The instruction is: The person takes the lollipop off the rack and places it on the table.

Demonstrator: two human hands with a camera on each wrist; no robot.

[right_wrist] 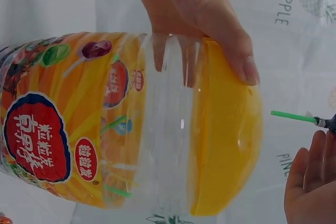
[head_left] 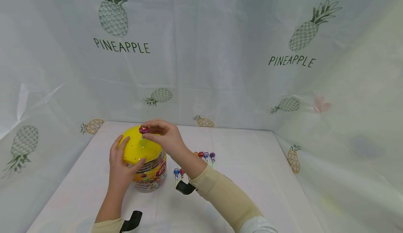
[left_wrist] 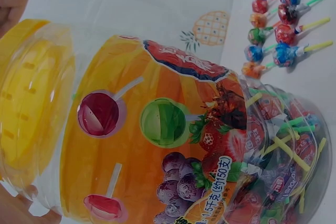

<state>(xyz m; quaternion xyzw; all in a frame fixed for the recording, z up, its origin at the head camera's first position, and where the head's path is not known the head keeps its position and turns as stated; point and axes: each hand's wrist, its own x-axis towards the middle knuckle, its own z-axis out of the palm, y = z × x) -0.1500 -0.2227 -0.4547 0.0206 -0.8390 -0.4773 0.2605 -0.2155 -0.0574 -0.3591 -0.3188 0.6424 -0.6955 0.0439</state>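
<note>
A clear plastic jar with an orange label and a yellow domed lid stands on the table, full of wrapped lollipops. My left hand grips the lid's near side, fingers curled over its edge. Above the lid my right hand pinches a red lollipop by its head, its green stick pointing down at the lid's top. The jar's label fills the left wrist view.
Several loose lollipops lie in rows on the white table to the right of the jar, also seen as lollipops in the left wrist view. A pineapple-print curtain closes off the back and sides.
</note>
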